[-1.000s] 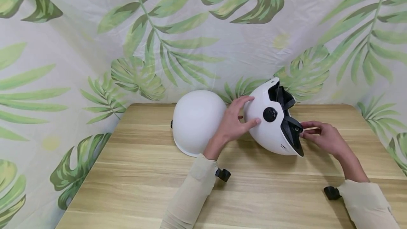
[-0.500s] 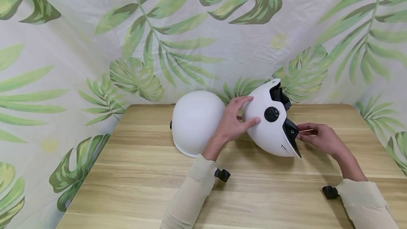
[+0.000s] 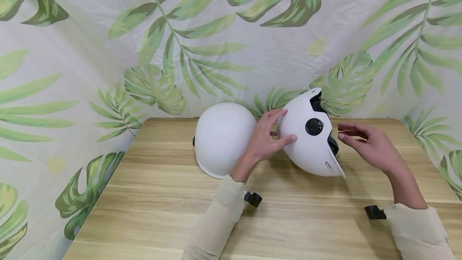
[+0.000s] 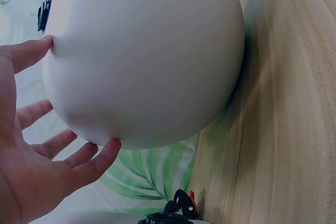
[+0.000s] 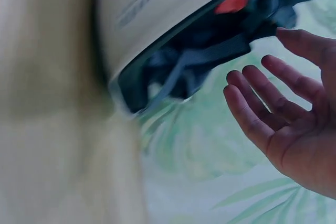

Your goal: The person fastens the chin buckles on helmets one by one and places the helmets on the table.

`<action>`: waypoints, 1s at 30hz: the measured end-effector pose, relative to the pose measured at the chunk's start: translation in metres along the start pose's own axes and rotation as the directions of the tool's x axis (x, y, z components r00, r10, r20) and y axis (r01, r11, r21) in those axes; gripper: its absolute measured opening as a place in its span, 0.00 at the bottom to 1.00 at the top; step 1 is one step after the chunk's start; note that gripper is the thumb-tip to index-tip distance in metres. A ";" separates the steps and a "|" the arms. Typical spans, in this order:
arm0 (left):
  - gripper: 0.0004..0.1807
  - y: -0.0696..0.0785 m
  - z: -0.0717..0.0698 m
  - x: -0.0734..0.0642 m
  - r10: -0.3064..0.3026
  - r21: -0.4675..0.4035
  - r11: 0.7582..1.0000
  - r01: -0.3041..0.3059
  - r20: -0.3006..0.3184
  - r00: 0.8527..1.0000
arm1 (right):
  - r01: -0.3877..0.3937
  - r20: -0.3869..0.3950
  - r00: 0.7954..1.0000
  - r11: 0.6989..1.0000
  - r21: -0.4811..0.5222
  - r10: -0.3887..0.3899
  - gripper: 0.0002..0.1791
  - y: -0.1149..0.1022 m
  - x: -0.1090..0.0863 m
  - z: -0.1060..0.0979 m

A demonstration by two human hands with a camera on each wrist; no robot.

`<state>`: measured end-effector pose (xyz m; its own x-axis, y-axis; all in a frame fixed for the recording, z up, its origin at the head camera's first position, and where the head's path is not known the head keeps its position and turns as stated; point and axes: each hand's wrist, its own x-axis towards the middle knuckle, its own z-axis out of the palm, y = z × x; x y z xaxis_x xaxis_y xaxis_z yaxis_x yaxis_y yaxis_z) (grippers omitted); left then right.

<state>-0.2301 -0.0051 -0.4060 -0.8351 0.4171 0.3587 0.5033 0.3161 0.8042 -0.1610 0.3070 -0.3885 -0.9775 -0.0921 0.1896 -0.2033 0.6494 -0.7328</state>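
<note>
A white helmet (image 3: 306, 151) lies tilted on the table, its opening turned to the right and a round black disc (image 3: 314, 126) on its side. My left hand (image 3: 265, 139) holds its rounded crown, thumb on one side and spread fingers on the other; fingertips touch the shell in the left wrist view. To the right of the opening hovers my right hand (image 3: 377, 147), fingers slightly bent with nothing between them. In the right wrist view, dark straps (image 5: 212, 51) and a red piece (image 5: 232, 3) show inside the helmet.
A second white helmet (image 3: 220, 139) sits dome up at the left, close behind my left wrist. Both stand on a wood-grain table (image 3: 151, 212). A leaf-printed cloth (image 3: 202, 43) hangs behind the table's back edge.
My right hand has let go of the black lining at the helmet's opening and moved up and right. The helmet has turned slightly, hiding more of its inside. My left hand stays put.
</note>
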 end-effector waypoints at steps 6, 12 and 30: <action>0.41 0.002 0.000 0.000 0.008 0.039 0.999 -0.008 -0.009 1.000 | 0.049 -0.083 0.996 0.992 0.116 -0.039 0.20 -0.040 -0.001 0.001; 0.40 0.003 0.002 -0.001 0.009 0.054 0.999 -0.007 -0.034 0.999 | 0.074 -0.104 0.993 0.986 0.148 -0.059 0.22 -0.070 0.001 0.008; 0.35 0.007 0.003 -0.003 -0.009 0.033 0.999 0.012 -0.095 0.995 | 0.021 -0.060 0.998 0.981 0.194 -0.010 0.27 -0.079 0.007 0.017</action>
<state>-0.2238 -0.0011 -0.4031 -0.8570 0.3316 0.3945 0.4999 0.3489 0.7927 -0.1523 0.2423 -0.3403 -0.9705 -0.0531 0.2353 -0.2308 0.4886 -0.8414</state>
